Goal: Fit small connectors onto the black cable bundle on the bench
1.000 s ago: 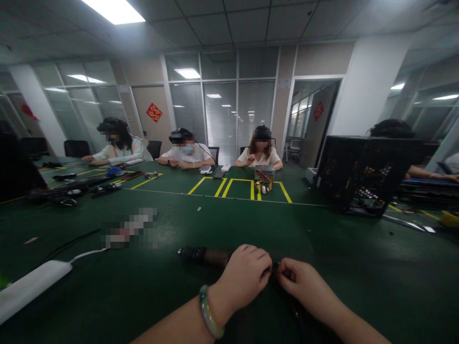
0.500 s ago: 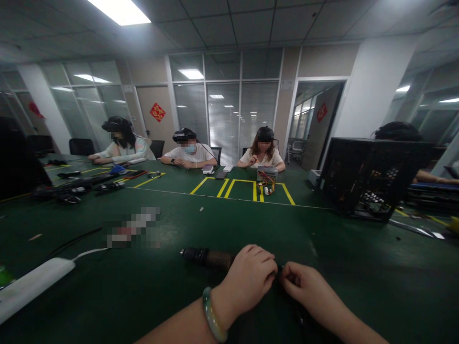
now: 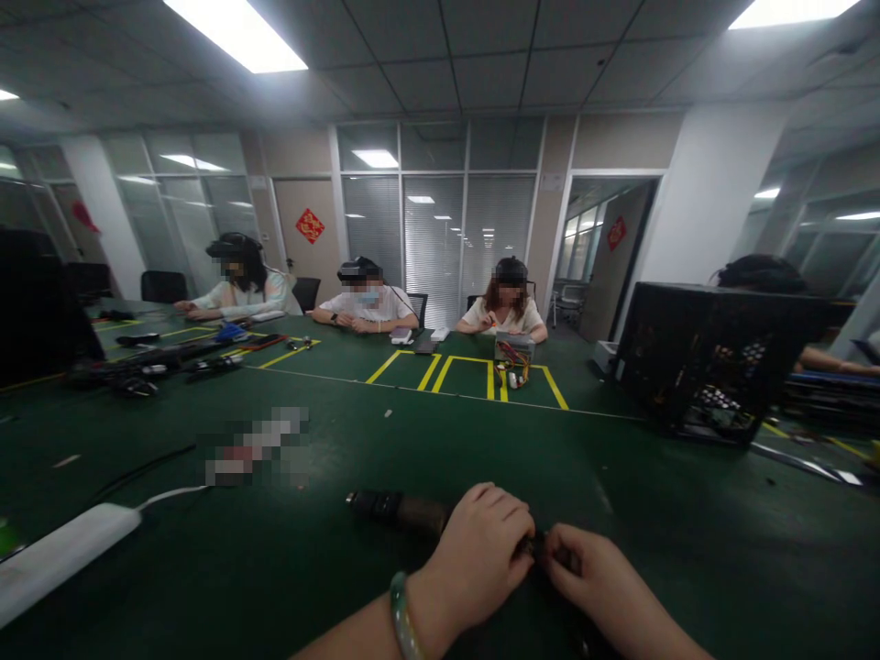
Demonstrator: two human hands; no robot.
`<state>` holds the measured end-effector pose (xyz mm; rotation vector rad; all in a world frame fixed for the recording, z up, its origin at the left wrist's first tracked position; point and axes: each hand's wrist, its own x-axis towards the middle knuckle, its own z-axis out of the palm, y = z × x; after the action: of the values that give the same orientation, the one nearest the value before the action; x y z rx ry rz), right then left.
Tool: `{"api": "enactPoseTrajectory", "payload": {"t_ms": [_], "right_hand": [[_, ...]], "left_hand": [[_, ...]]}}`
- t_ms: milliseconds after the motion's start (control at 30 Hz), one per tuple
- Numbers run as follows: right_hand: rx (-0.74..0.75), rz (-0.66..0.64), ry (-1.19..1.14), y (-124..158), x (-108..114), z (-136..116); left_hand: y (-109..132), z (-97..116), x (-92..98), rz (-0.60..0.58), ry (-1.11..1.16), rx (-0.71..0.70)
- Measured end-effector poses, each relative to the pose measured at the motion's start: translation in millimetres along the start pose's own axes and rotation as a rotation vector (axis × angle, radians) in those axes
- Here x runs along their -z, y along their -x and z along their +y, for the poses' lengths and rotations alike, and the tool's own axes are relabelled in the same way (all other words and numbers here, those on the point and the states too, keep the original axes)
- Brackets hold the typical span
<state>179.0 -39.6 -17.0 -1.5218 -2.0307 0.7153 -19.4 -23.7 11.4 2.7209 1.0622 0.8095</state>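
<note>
At the bottom centre of the frame the left hand (image 3: 481,548), a green bangle (image 3: 401,621) on its wrist, is curled over a dark cylindrical object (image 3: 399,510) that lies on the green worktop (image 3: 289,568) and sticks out to the left of the knuckles. The right hand (image 3: 591,576) meets it fingertip to fingertip, both pinched narrow on something small and dark between them; what exactly is gripped cannot be told. The work looks to be midway, with fingers on the joint and nothing set apart. Lower left lies a white power strip (image 3: 61,555). Further up, yellow tape lines (image 3: 440,371) mark the worktop, a black wire crate (image 3: 715,362) stands at right, and three seated people work along the far edge before glass partitions.
</note>
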Motion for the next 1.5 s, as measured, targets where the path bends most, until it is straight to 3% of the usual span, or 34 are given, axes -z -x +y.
{"api": "enactPoseTrajectory", "payload": {"t_ms": [267, 467, 1300, 1500], "right_hand": [[0.004, -0.009, -0.004, -0.6, -1.5, 3.9], [0.017, -0.007, -0.002, -1.1, -2.7, 6.2], [0.019, -0.001, -0.013, -0.5, -2.7, 5.9], [0.007, -0.009, -0.005, -0.2, -1.6, 4.7]], "left_hand": [[2.2, -1.6, -1.3, -0.02, 0.015, -0.07], [1.5, -0.8, -1.6, 0.021, 0.01, 0.01], [2.4, -0.6, -2.1, -0.011, 0.053, -0.037], [2.8, 0.3, -5.1, 0.027, 0.027, 0.018]]}}
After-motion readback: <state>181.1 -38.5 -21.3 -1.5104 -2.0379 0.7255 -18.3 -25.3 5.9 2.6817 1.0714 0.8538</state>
